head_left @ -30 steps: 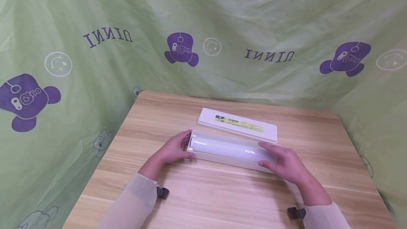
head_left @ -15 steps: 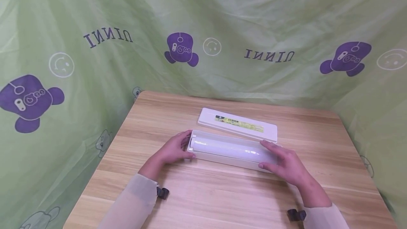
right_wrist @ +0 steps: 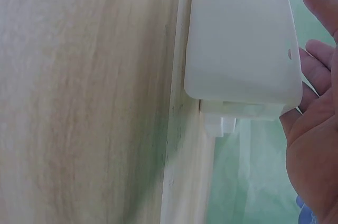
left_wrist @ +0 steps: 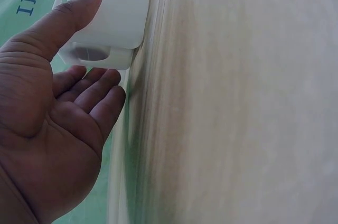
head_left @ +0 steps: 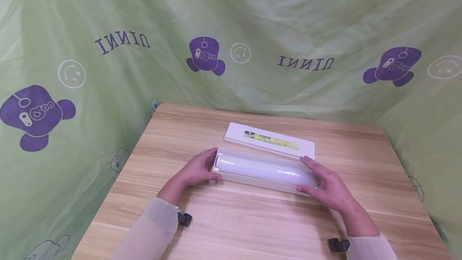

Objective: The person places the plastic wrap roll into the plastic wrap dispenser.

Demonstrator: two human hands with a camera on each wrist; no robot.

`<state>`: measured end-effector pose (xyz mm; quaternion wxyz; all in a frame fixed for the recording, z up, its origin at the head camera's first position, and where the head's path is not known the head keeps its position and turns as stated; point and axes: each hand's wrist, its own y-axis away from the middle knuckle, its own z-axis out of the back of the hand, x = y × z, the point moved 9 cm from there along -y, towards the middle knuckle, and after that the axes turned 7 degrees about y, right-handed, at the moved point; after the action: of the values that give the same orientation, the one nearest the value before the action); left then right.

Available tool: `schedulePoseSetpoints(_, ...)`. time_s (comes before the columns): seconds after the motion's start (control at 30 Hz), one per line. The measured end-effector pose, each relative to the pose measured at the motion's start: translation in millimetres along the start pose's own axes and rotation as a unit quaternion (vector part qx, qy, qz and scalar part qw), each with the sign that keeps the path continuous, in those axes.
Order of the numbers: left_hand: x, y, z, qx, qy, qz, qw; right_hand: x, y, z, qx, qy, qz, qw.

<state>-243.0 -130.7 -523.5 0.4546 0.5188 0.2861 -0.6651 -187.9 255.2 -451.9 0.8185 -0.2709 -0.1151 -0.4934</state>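
An uncovered white cling film box (head_left: 260,183) lies lengthwise on the table, holding a shiny roll of film (head_left: 258,168). My left hand (head_left: 196,168) grips its left end, thumb on the front wall and fingertips around the back corner. In the left wrist view, that thumb crosses the box's wall (left_wrist: 119,10) and the other fingers curl loosely by its end. My right hand (head_left: 330,187) hovers about the right end, thumb and forefinger spread. The right wrist view has its thumb apart from the box (right_wrist: 240,39). Behind the box rests its white lid (head_left: 234,131), with a yellow-green label.
The wooden table (head_left: 234,220) has its far edge close to a green printed curtain (head_left: 252,87), which also hangs along both sides. Dark wrist-camera mounts (head_left: 185,219) sit at both sleeves.
My right hand has slid slightly rightward along the box toward its right end, uncovering more of the roll. The left hand, box and lid have stayed in place.
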Motion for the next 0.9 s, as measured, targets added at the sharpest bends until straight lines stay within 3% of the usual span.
schedulePoseSetpoints(0.23,-0.2,-0.6,-0.5,0.001,-0.006,0.001,1.0000,-8.1,4.1,-0.3,0.018,-0.006,-0.041,0.999)
schedulePoseSetpoints(0.9,1.7,0.3,0.6,-0.003,-0.011,0.004,0.9999,-27.8,15.3,2.2,0.033,-0.012,-0.094,0.995)
